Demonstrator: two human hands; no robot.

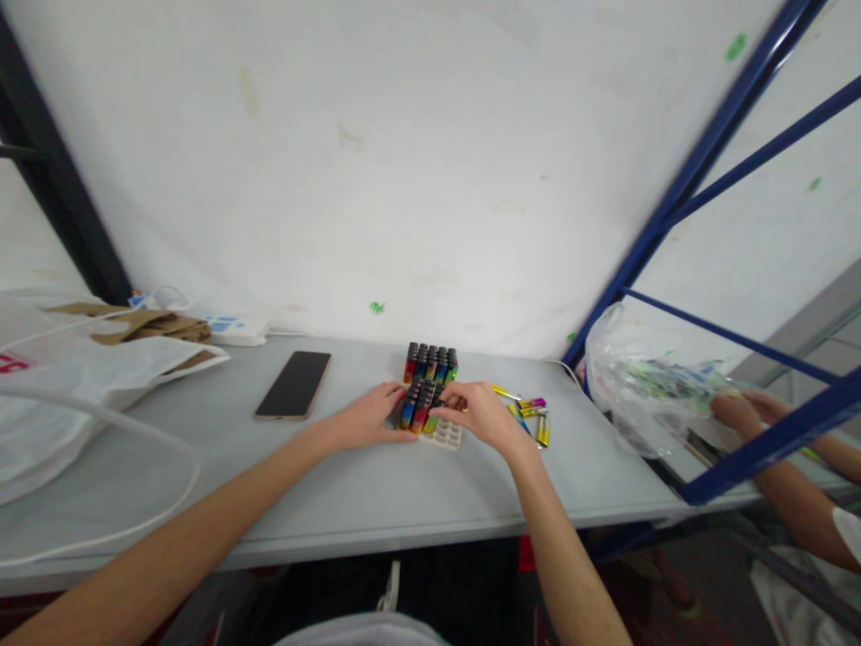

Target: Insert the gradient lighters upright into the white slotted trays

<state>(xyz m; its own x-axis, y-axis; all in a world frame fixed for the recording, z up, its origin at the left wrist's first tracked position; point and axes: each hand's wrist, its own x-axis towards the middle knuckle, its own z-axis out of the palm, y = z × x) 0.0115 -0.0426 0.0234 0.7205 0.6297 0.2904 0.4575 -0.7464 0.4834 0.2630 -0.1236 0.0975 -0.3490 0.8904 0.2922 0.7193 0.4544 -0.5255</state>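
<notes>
A white tray (447, 437) with round-cornered slots lies on the table in front of me, its left part filled with upright, multicoloured lighters (413, 413) with black tops. My left hand (367, 420) is curled around the tray's left side, thumb at the near edge and fingers at the far end. From the right, my right hand (488, 415) reaches over the tray, thumb and fingers closed on a lighter beside the filled rows; the hand partly hides it. Slots at the tray's near right are bare. Just behind stands another block of upright lighters (430, 363).
Several loose lighters (531, 411) lie right of my right hand. A phone (294, 386) and white bag (73, 395) with cardboard are left. A blue metal frame (649, 242) and clear plastic bag (615, 386) stand right, where another person's hands (746, 408) work.
</notes>
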